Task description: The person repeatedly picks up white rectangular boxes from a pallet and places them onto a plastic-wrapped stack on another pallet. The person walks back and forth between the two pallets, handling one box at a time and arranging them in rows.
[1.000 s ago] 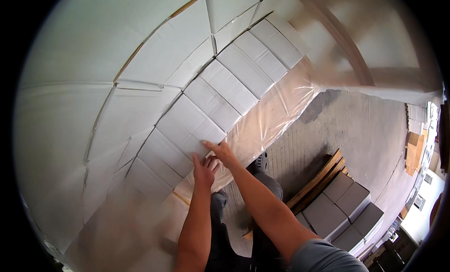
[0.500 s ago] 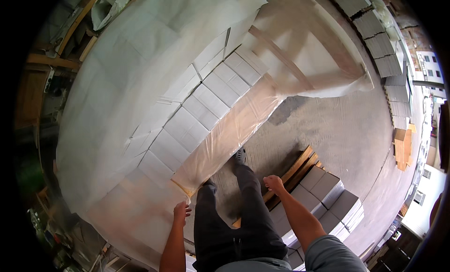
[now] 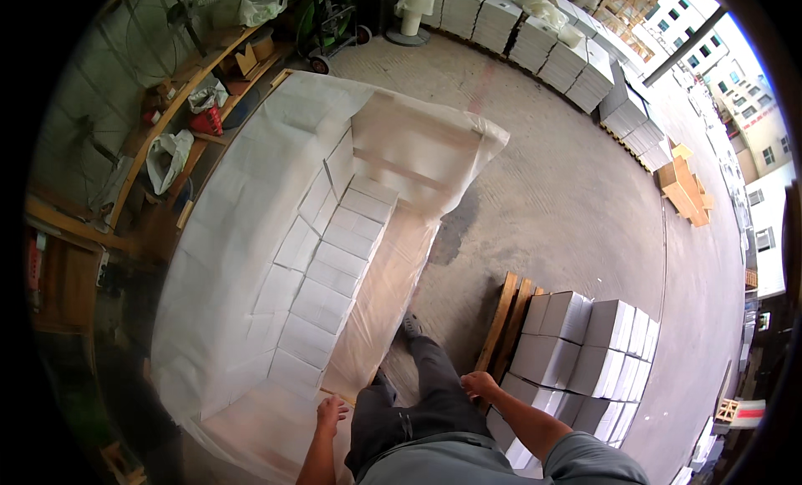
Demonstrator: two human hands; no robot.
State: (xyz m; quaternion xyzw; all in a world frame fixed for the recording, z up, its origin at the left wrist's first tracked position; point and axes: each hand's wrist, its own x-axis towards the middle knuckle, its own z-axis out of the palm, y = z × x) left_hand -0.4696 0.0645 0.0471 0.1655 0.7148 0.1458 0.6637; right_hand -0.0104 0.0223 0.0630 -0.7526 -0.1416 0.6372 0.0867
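My left hand (image 3: 332, 412) hangs beside my left thigh, over the near end of a clear plastic sheet (image 3: 368, 318). Its fingers are loosely bent and apart, holding nothing. On my other side, my right hand (image 3: 479, 385) is closed into a loose fist next to a wooden pallet (image 3: 504, 318), with nothing seen in it. A row of white cartons (image 3: 321, 305) runs away from me on the plastic, with more cartons stacked behind it. Translucent film (image 3: 225, 259) drapes over the left of that stack. To my right, more white cartons (image 3: 547, 360) are piled on the pallet.
Shelving (image 3: 180, 109) with bags and boxes lines the left. A wheeled green machine (image 3: 330, 21) stands at the back. Stacks of flat grey-white board (image 3: 535, 46) sit along the far right, with an open brown carton (image 3: 681, 191) near them. Concrete floor (image 3: 551, 176) lies between.
My view has lifted and swung, showing more of the floor, shelving and far stacks. Both hands stay empty at my sides; the right one has come closer to my thigh.
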